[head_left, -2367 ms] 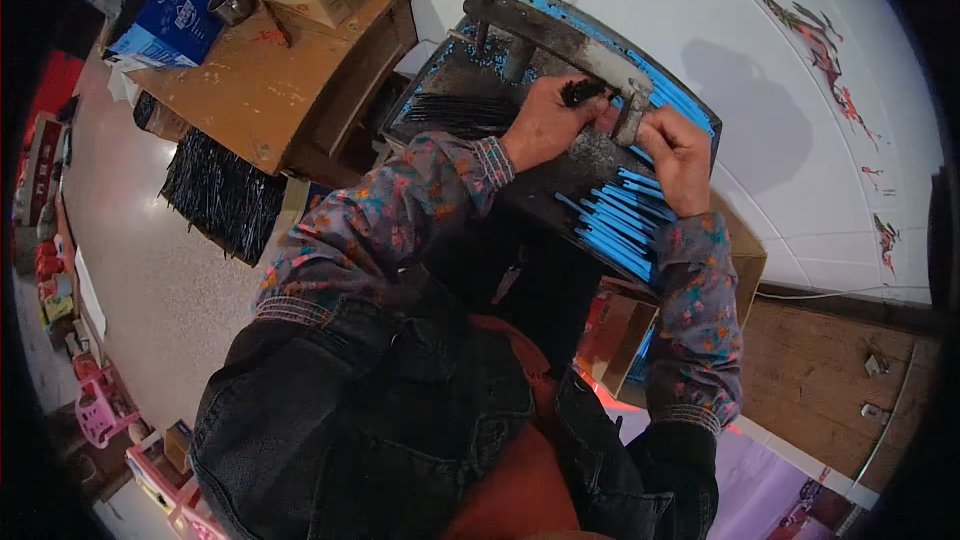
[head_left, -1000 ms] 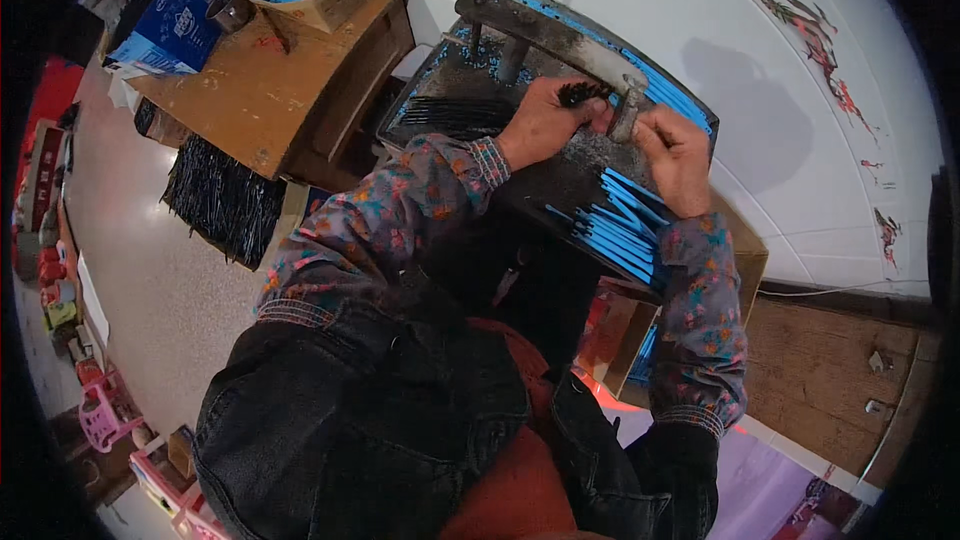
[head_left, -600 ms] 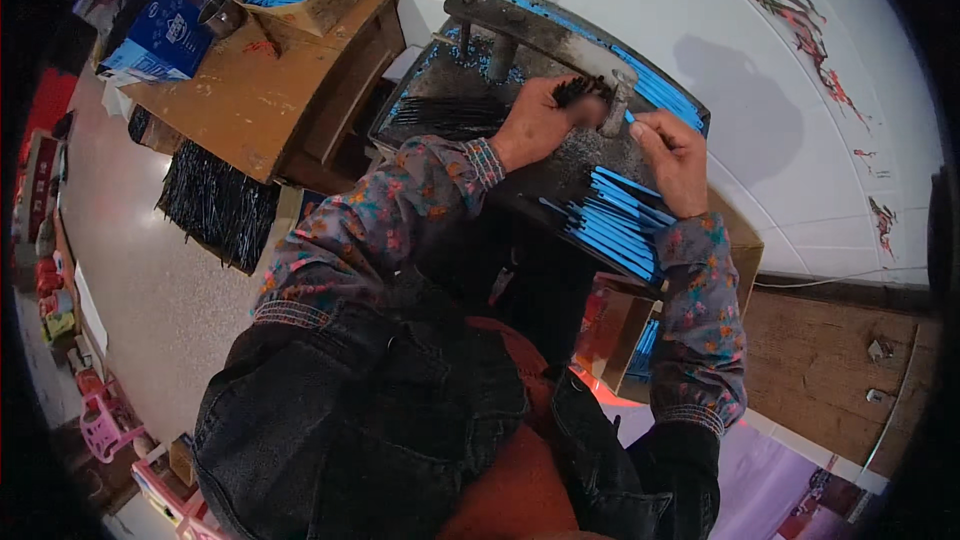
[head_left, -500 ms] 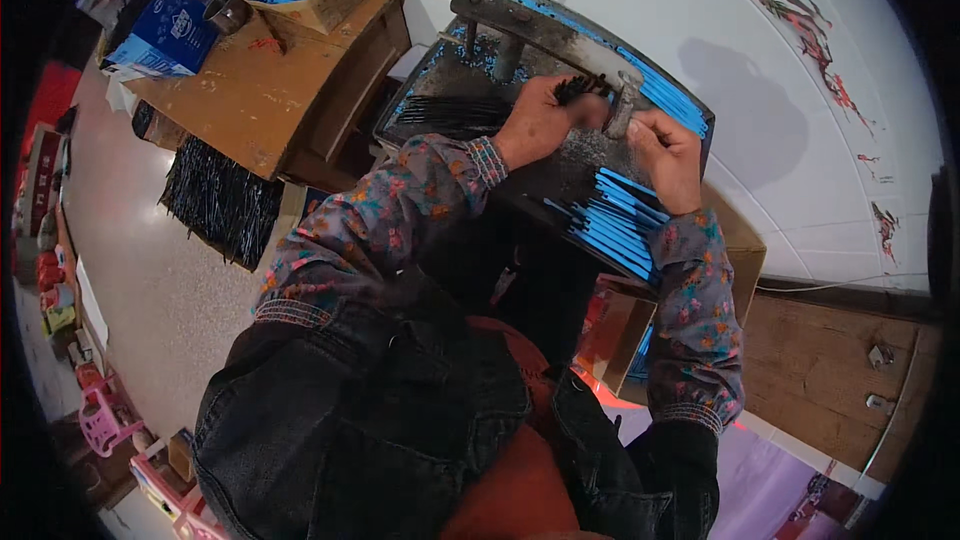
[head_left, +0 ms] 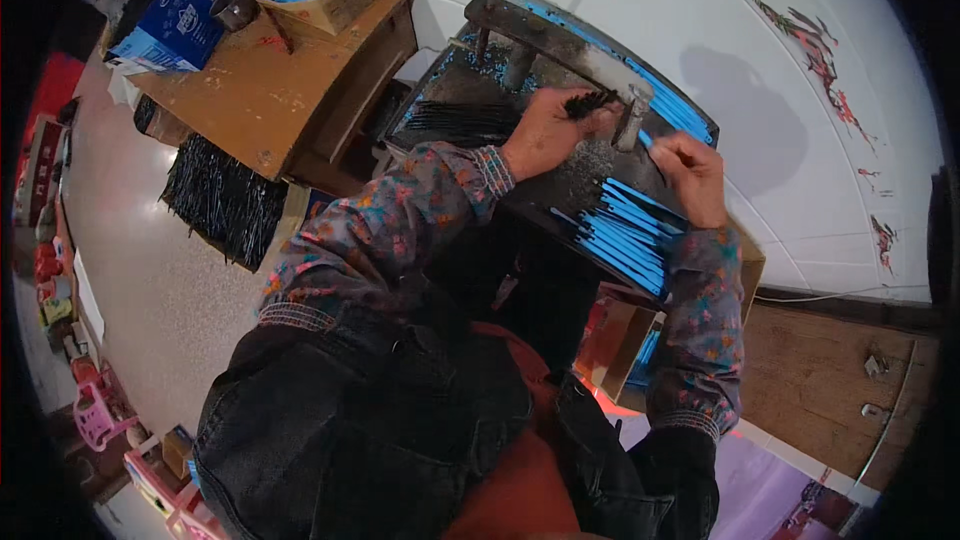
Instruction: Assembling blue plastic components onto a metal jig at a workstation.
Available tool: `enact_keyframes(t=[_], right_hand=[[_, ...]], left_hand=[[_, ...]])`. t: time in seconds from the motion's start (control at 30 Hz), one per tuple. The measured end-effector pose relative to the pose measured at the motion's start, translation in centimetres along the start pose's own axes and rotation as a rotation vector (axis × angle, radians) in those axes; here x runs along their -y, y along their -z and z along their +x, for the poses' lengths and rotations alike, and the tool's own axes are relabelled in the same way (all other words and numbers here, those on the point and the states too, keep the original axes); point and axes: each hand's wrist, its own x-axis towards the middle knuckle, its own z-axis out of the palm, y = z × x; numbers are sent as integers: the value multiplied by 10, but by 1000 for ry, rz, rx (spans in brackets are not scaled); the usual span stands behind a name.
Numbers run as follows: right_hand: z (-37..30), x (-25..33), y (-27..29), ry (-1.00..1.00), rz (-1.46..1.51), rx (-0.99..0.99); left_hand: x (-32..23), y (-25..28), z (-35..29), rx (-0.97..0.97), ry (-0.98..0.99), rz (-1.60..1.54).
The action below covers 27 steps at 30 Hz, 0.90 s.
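Note:
My left hand [head_left: 545, 135] is closed around a small bundle of dark bristly strips [head_left: 590, 103], close to an upright metal piece [head_left: 633, 118] on the dark work tray [head_left: 540, 180]. On the other side of that metal piece, my right hand [head_left: 692, 175] pinches a thin blue stick [head_left: 645, 139], mostly hidden by the fingers. Several blue sticks with dark ends [head_left: 622, 240] lie in a pile below my right hand. Thin black sticks [head_left: 460, 120] lie left of my left hand. Long blue strips [head_left: 665, 98] line the tray's far edge.
A metal bar [head_left: 530, 32] with a vertical rod crosses above the tray, with blue bits scattered below it. To the left, a wooden table [head_left: 225, 105] bears a cardboard box of blue sticks [head_left: 318, 5] and a blue box [head_left: 172, 25]. A black bundle [head_left: 225, 202] stands below.
My right hand has moved slightly right and down, away from the metal piece, and the blue stick now shows at its fingertips. My left hand stays by the metal piece, still holding the dark bundle.

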Motion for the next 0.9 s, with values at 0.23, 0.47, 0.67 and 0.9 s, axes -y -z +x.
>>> enact_keyframes(t=[0.23,0.47,0.67,0.9], right_hand=[[30,-63,12,179,-455,13],[19,-59,7,245,-958,81],[-3,24,-6,125,-441,-93],[-4,34,-18,-100,115,-84]], left_hand=[[-13,0,-10,106,40,180],[-10,-1,-9,140,-4,186],[-11,-1,-8,82,99,-135],[-10,-1,-3,121,92,-84]])
